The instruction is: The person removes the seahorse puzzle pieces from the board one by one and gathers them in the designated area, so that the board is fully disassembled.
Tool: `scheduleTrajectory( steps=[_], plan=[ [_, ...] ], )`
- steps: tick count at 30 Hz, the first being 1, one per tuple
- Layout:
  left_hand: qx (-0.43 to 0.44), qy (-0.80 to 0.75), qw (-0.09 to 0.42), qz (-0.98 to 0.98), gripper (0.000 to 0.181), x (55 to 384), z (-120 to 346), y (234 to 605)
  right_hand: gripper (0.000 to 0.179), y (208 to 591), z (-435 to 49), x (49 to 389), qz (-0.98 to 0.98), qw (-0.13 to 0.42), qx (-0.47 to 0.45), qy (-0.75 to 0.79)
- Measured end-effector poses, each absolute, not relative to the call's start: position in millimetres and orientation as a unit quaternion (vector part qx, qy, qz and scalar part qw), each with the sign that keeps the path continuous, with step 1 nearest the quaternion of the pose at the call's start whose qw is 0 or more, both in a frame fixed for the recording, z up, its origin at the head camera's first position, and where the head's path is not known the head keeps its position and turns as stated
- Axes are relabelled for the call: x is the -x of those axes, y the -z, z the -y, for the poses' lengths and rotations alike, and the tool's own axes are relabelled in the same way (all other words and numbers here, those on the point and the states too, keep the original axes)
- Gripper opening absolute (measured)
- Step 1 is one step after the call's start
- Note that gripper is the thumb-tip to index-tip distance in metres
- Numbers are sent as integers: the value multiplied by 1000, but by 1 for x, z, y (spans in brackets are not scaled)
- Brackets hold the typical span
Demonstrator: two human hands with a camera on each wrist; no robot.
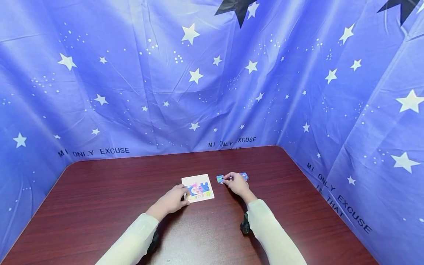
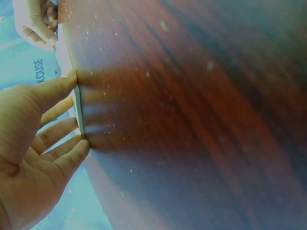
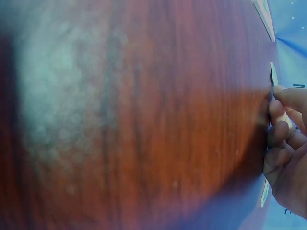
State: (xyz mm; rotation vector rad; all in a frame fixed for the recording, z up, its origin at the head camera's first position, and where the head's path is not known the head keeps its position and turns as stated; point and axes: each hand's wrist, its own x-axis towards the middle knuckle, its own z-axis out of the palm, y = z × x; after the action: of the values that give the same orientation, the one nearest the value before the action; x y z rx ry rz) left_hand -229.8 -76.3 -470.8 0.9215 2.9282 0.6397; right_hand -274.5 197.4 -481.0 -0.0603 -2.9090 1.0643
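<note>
A square, pale-framed jigsaw puzzle board (image 1: 195, 179) lies on the table in the head view, its pink, blue and green picture partly filled in. My left hand (image 1: 173, 199) holds its left side, with the thumb at the near left corner; the left wrist view shows the fingers (image 2: 55, 135) along its edge. To the board's right, my right hand (image 1: 237, 183) pinches a small blue puzzle piece (image 1: 219, 179) between thumb and index finger. In the right wrist view this piece (image 3: 274, 74) appears edge-on, the other fingers curled beneath. More blue pieces (image 1: 244, 175) lie just beyond that hand, partly hidden.
The dark red-brown wooden table (image 1: 109, 198) has rounded far corners. A blue curtain (image 1: 159, 92) with white stars hangs behind it and along both sides. Both forearms wear pale sleeves, with a black wrist device (image 1: 245, 223) under the right one.
</note>
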Motion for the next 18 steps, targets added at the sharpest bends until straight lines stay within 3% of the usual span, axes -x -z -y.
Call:
scheduleTrajectory(
  steps=[18],
  plan=[
    [-350,-227,-40,-908,17,232,84,477,12,480,-194,272,945,25,41,-324]
  ],
)
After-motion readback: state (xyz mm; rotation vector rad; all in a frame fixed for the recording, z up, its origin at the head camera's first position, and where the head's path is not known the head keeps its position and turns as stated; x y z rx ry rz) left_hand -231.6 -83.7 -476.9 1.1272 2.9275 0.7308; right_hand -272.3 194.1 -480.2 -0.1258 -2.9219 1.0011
